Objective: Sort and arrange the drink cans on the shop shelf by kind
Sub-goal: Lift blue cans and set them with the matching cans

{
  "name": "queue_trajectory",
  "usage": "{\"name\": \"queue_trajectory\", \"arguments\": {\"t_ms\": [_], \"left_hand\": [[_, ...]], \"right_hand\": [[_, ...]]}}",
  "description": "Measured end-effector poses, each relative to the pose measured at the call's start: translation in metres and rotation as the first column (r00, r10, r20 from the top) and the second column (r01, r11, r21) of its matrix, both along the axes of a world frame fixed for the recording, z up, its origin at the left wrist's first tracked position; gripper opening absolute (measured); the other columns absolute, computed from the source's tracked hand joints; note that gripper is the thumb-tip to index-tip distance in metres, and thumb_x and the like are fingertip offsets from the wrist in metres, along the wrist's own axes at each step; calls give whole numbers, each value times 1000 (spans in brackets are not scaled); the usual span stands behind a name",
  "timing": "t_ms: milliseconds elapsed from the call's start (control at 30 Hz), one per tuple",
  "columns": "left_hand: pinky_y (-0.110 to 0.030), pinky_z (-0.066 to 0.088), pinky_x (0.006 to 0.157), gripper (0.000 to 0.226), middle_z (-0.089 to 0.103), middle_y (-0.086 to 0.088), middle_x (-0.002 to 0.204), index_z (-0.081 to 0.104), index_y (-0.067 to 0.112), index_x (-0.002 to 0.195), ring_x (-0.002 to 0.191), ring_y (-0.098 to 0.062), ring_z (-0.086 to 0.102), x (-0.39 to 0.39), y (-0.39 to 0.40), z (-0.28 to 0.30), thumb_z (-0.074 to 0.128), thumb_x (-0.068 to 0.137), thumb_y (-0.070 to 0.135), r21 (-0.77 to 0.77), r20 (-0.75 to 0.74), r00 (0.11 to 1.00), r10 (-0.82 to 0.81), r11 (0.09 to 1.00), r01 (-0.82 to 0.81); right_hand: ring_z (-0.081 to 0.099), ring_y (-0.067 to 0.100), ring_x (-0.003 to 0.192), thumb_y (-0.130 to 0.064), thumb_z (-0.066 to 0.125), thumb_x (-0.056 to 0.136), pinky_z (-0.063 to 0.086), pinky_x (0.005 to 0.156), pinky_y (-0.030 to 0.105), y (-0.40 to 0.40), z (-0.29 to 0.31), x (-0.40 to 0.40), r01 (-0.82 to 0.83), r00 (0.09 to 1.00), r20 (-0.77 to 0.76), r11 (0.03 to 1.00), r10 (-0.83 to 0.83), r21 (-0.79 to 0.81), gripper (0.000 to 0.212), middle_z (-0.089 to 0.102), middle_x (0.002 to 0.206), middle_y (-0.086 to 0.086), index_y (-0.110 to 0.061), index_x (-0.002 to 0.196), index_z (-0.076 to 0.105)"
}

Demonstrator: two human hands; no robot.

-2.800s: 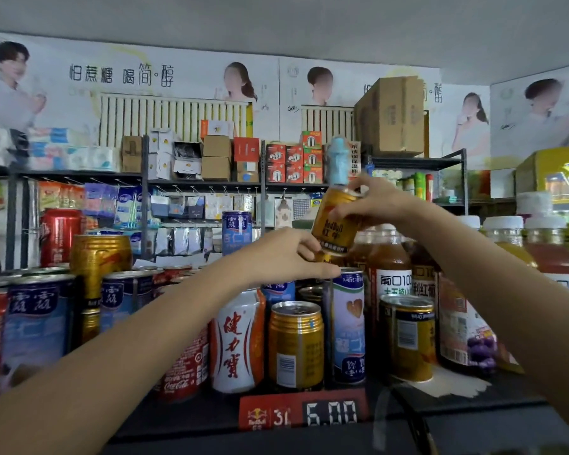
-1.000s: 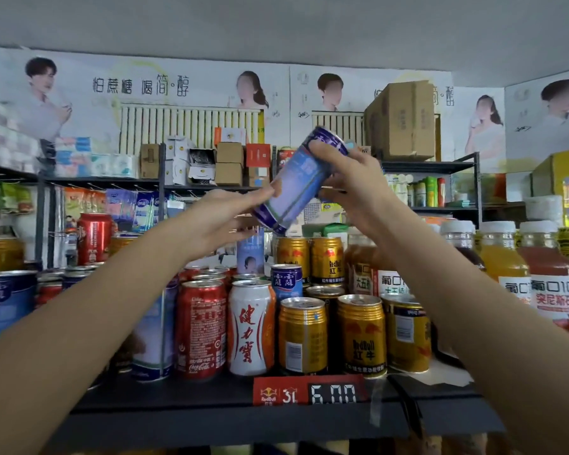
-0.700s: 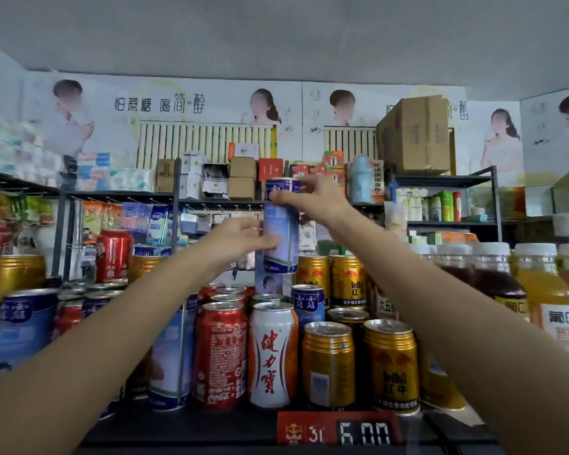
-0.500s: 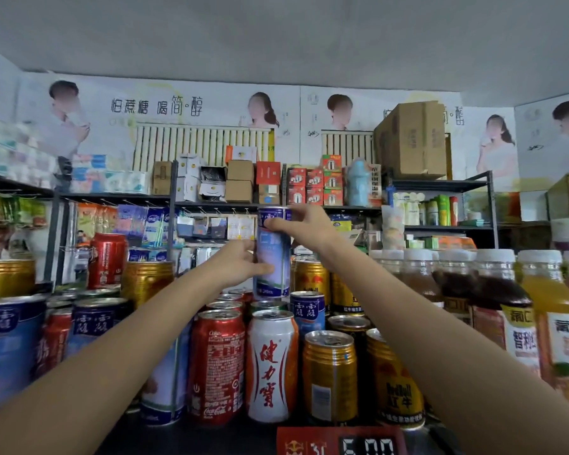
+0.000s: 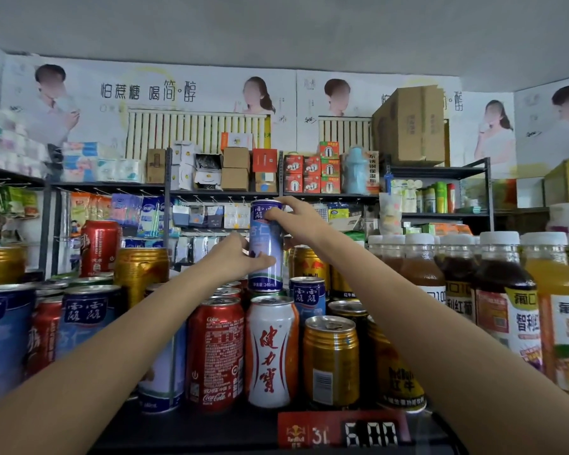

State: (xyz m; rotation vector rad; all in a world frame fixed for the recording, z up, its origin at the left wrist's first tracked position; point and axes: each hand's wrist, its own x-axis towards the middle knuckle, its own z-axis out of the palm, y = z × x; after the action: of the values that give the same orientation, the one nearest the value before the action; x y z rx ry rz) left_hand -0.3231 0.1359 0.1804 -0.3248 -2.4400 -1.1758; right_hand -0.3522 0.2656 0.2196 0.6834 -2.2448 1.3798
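Crowded shop shelf (image 5: 191,431): both hands grasp the upright tall blue can (image 5: 265,247), right hand (image 5: 296,221) at its top, left hand (image 5: 235,257) low. Careless lowering could topple the packed cans (image 5: 230,292) beneath.

Open space lay above the can tops. Cans (image 5: 271,353) packed the shelf (image 5: 191,431) front almost side by side, leaving only narrow gaps, and bottles (image 5: 503,290) closed off the right side.
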Motion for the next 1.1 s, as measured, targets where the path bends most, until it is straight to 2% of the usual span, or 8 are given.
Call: {"name": "queue_trajectory", "arguments": {"t_ms": [167,367,500,667,800,933,1000,1100], "left_hand": [[-29,37,67,41,57,-15,107,45,6,104,90,-23,52,-6,-1,-1,64,84,36,-52,-2,1000,11,999,-12],[-21,38,58,25,61,-7,94,47,13,87,83,-19,55,0,-1,3,68,82,24,45,-57,997,-61,997,64],[-20,38,60,36,61,0,97,44,12,110,79,-7,55,8,10,16,65,84,27,51,-135,974,-181,981,190],[-32,45,89,24,62,-4,111,58,16,105,101,-17,57,6,32,15,65,84,26,-174,-90,967,-239,960,221],[-30,45,93,28,62,-2,115,64,12,109,107,-17,57,3,67,9,60,87,30,-470,6,948,-317,836,282],[-38,42,97,55,58,-7,121,54,8,123,110,-24,53,-9,100,9,53,87,50,-826,-1,988,-153,558,86],[-40,38,99,62,56,-6,123,51,11,125,112,-24,52,-14,109,8,50,85,58,-891,-25,992,-120,453,32],[-37,36,100,70,52,-5,131,44,12,133,118,-23,49,-16,120,6,47,84,62,-910,38,992,-118,405,83]], "right_hand": [[54,7,74,-28,69,82,45,55,18,1,-10,0,23,997,-77,996,-17,87,67,53,85,-7,-14,136,32],[51,-1,72,-16,76,75,42,59,7,3,-11,11,49,968,-248,997,-35,51,77,51,87,-12,-19,136,30],[58,8,82,-12,74,74,52,71,21,26,9,31,67,942,-329,997,-71,-23,69,53,93,-7,-19,132,36],[56,5,74,-18,73,77,54,69,26,75,19,50,229,917,-325,972,-232,-48,58,50,83,-11,-15,125,41],[57,8,74,-18,76,74,50,66,24,108,8,56,319,902,-313,947,-298,17,60,52,83,-11,-13,124,42],[53,2,70,-21,76,74,46,57,17,131,1,65,352,890,-315,936,-329,18,59,50,82,-12,-17,122,42],[54,1,70,-21,76,74,43,53,13,141,-2,69,337,900,-295,941,-322,3,57,52,83,-10,-17,120,42],[59,9,74,-18,75,75,53,65,26,154,-5,75,311,913,-270,950,-305,-20,54,55,84,-4,-16,118,42]]}}
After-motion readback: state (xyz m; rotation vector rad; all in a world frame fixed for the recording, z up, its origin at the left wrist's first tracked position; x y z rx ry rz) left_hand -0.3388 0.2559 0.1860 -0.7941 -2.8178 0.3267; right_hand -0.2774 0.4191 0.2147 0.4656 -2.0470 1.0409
